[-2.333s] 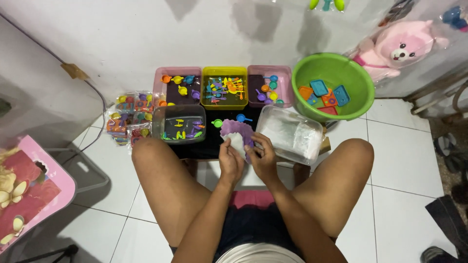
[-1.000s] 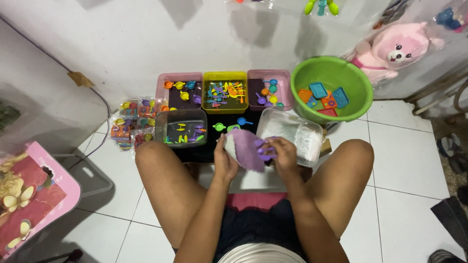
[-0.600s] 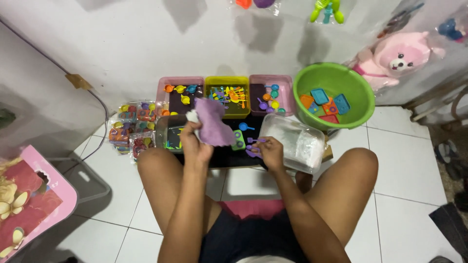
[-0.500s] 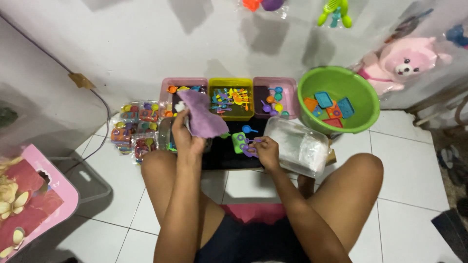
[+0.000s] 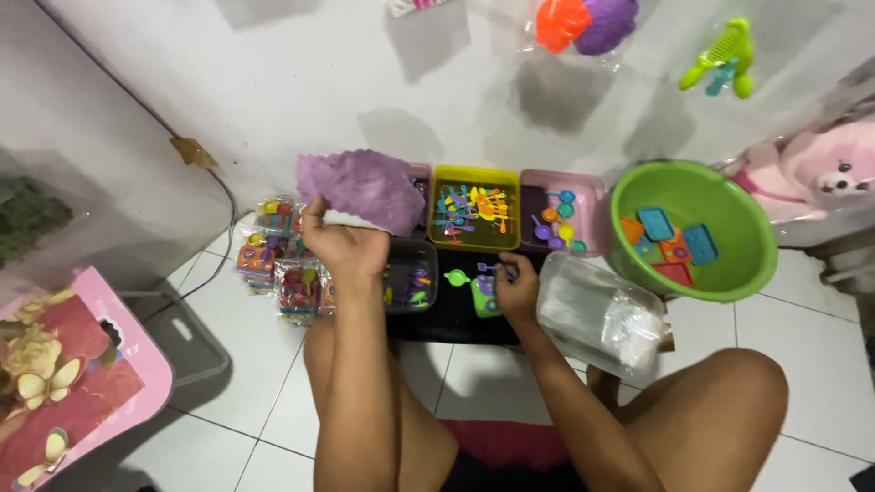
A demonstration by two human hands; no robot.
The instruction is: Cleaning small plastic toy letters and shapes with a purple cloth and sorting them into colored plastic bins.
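Since the earlier frames the left hand [image 5: 342, 248] has swung away from the middle of the work surface and risen toward eleven o'clock, carrying the purple scalloped tray [image 5: 357, 188] with it; the tray, formerly held between both hands at the centre, now sits aloft in front of the pink bin [image 5: 421, 173] at the rear left, tilted, with a white piece showing at its lower edge; fingers of that hand are clamped on the tray's underside. Meanwhile the right hand [image 5: 517, 290] has parted from the tray and come down on the black surface [image 5: 428, 324] at about one o'clock of the person's lap; its fingers are curled together over the green toy piece [image 5: 484, 296] and a small purple utensil beside it, though whether they are pinching or merely pressing cannot be told. Judged from this, the two hands now work separately, one holding, one gathering. Surroundings: yellow bin [image 5: 474, 202] at twelve o'clock; green basin [image 5: 693, 228] with coloured tiles at two o'clock; clear lidded box [image 5: 602, 314] just right of the right hand; packed toy bags [image 5: 278, 260] at ten o'clock.
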